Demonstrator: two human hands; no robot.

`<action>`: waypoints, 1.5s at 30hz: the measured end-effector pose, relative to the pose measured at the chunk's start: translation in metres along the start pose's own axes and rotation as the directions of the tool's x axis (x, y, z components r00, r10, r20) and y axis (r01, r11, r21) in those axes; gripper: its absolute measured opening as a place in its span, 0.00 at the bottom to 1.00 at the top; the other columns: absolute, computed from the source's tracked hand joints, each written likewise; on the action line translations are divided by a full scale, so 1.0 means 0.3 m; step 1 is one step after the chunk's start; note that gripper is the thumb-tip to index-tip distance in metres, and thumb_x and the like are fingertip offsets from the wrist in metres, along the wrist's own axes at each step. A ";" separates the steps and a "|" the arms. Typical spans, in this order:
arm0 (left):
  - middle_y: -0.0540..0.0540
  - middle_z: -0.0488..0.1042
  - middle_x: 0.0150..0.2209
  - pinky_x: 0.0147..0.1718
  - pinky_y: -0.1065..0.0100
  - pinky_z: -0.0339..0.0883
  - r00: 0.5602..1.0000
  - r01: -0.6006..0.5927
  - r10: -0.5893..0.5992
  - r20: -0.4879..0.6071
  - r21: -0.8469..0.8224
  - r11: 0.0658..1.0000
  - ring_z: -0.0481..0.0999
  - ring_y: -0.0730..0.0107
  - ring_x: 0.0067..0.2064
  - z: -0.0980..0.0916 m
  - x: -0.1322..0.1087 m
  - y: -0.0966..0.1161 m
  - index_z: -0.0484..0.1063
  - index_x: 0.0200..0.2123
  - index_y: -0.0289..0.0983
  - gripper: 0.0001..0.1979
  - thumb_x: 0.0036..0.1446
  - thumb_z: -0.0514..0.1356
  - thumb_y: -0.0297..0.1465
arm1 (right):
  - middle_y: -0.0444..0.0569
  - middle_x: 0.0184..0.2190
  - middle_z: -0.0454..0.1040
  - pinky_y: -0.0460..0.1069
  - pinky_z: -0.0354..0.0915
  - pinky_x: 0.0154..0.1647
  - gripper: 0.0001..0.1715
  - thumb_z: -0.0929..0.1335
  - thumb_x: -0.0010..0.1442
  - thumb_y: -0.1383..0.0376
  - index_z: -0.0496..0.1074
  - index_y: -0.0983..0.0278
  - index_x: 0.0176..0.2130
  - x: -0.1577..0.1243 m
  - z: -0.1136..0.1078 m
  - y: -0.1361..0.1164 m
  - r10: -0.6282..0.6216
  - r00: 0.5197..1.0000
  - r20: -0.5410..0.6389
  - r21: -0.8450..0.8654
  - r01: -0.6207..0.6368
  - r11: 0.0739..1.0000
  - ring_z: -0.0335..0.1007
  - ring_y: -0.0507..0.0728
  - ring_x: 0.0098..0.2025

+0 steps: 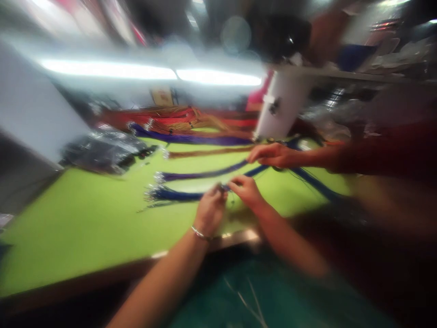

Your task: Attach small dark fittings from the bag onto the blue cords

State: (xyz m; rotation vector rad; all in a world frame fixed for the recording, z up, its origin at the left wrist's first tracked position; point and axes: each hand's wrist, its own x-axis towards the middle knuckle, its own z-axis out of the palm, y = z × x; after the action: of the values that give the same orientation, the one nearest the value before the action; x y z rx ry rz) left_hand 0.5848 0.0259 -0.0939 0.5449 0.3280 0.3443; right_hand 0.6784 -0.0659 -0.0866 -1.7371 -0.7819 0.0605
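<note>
A bundle of dark blue cords (177,195) with shiny pale ends lies near the front of the green tabletop (102,214). Closed at the right part of that bundle is my left hand (210,212), with a metal bracelet on the wrist. Just right of it, my right hand (248,191) is pinched at a small dark piece between the hands; blur hides what that piece is. Behind them lies a thinner purple cord bundle (201,175). A co-worker's hand (278,155) reaches in from the right and touches its right end.
Farther back lie a brown bundle (211,151), a purple bundle (198,138) and several red and orange bundles (221,122). Clear plastic bags with dark contents (102,150) sit at the left. A white upright panel (280,105) stands behind the co-worker's hand. More blue cords (317,184) extend right.
</note>
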 end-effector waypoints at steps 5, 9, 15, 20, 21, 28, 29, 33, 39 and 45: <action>0.47 0.72 0.29 0.30 0.78 0.66 1.000 -0.017 0.017 0.010 0.002 1.000 0.71 0.79 0.29 -0.005 0.003 -0.002 0.74 0.34 0.32 0.10 0.47 0.60 0.17 | 0.44 0.25 0.71 0.47 0.64 0.34 0.05 0.68 0.52 0.65 0.71 0.65 0.27 -0.009 -0.004 -0.013 -0.108 0.993 -0.037 -0.054 0.106 0.993 0.66 0.51 0.29; 0.47 0.72 0.29 0.30 0.78 0.65 1.000 -0.019 0.019 0.022 0.008 1.000 0.70 0.79 0.28 -0.010 0.007 -0.006 0.74 0.34 0.32 0.10 0.46 0.61 0.17 | 0.46 0.30 0.70 0.51 0.64 0.43 0.03 0.67 0.54 0.67 0.73 0.63 0.30 -0.045 -0.021 -0.043 -0.382 0.916 -0.122 -0.225 0.349 0.910 0.66 0.53 0.37; 0.49 0.72 0.27 0.29 0.80 0.64 0.998 -0.024 0.025 0.066 -0.007 1.000 0.70 0.81 0.28 -0.014 0.010 -0.010 0.73 0.33 0.32 0.10 0.45 0.62 0.18 | 0.47 0.33 0.70 0.54 0.63 0.45 0.05 0.68 0.54 0.67 0.75 0.60 0.33 -0.116 -0.015 -0.057 -0.493 0.869 -0.043 -0.393 0.439 0.808 0.64 0.56 0.40; 0.50 0.72 0.27 0.28 0.79 0.64 0.996 -0.038 0.037 0.080 0.020 0.999 0.70 0.81 0.27 -0.011 0.004 -0.011 0.73 0.32 0.33 0.10 0.43 0.64 0.19 | 0.49 0.41 0.70 0.56 0.61 0.51 0.10 0.67 0.53 0.67 0.76 0.59 0.37 -0.131 0.008 -0.035 -0.527 0.850 -0.008 -0.490 0.456 0.743 0.61 0.59 0.48; 0.50 0.72 0.27 0.29 0.79 0.64 0.996 -0.043 0.041 0.079 0.023 0.999 0.70 0.81 0.27 -0.011 0.002 -0.011 0.73 0.32 0.33 0.09 0.43 0.64 0.20 | 0.49 0.42 0.69 0.57 0.60 0.52 0.11 0.67 0.54 0.67 0.76 0.58 0.38 -0.130 0.011 -0.032 -0.526 0.850 0.000 -0.503 0.455 0.735 0.60 0.59 0.50; 0.50 0.73 0.28 0.30 0.78 0.64 0.997 -0.056 0.054 0.053 0.032 0.998 0.69 0.81 0.26 -0.015 0.004 -0.010 0.73 0.32 0.33 0.09 0.45 0.64 0.20 | 0.50 0.46 0.69 0.58 0.57 0.56 0.14 0.66 0.55 0.68 0.76 0.58 0.40 -0.130 0.018 -0.028 -0.503 0.864 0.026 -0.524 0.440 0.729 0.58 0.61 0.54; 0.50 0.73 0.28 0.30 0.78 0.64 0.997 -0.060 0.058 0.058 0.031 0.998 0.70 0.81 0.27 -0.016 0.006 -0.011 0.73 0.32 0.33 0.09 0.45 0.64 0.20 | 0.50 0.46 0.69 0.58 0.57 0.56 0.14 0.65 0.55 0.68 0.76 0.59 0.41 -0.132 0.018 -0.028 -0.506 0.862 0.030 -0.532 0.443 0.722 0.58 0.61 0.54; 0.49 0.73 0.29 0.31 0.78 0.65 0.995 -0.060 0.058 0.080 0.029 0.998 0.71 0.80 0.29 -0.021 0.008 -0.014 0.74 0.32 0.33 0.09 0.44 0.64 0.21 | 0.50 0.47 0.70 0.58 0.58 0.55 0.14 0.65 0.56 0.68 0.76 0.59 0.41 -0.139 0.020 -0.027 -0.516 0.856 0.034 -0.563 0.443 0.698 0.58 0.61 0.55; 0.49 0.73 0.28 0.30 0.78 0.64 0.996 -0.031 0.029 0.081 0.016 0.999 0.71 0.80 0.28 -0.014 0.005 -0.010 0.74 0.32 0.33 0.08 0.44 0.63 0.19 | 0.50 0.46 0.71 0.57 0.57 0.57 0.14 0.65 0.55 0.67 0.75 0.61 0.41 -0.141 0.019 -0.012 -0.523 0.852 0.004 -0.563 0.434 0.703 0.57 0.61 0.56; 0.47 0.74 0.30 0.31 0.78 0.66 0.998 -0.022 0.022 0.062 0.012 1.000 0.72 0.79 0.29 -0.021 0.008 -0.011 0.74 0.34 0.32 0.10 0.45 0.62 0.18 | 0.50 0.46 0.71 0.57 0.56 0.58 0.12 0.66 0.54 0.66 0.76 0.61 0.40 -0.130 0.009 -0.014 -0.482 0.876 -0.018 -0.506 0.408 0.760 0.57 0.60 0.56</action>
State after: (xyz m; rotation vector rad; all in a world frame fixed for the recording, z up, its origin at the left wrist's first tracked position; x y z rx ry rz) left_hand 0.5852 0.0270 -0.1012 0.5712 0.2650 0.3461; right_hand 0.6451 -0.0837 -0.0975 -1.9428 -1.1545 -0.6438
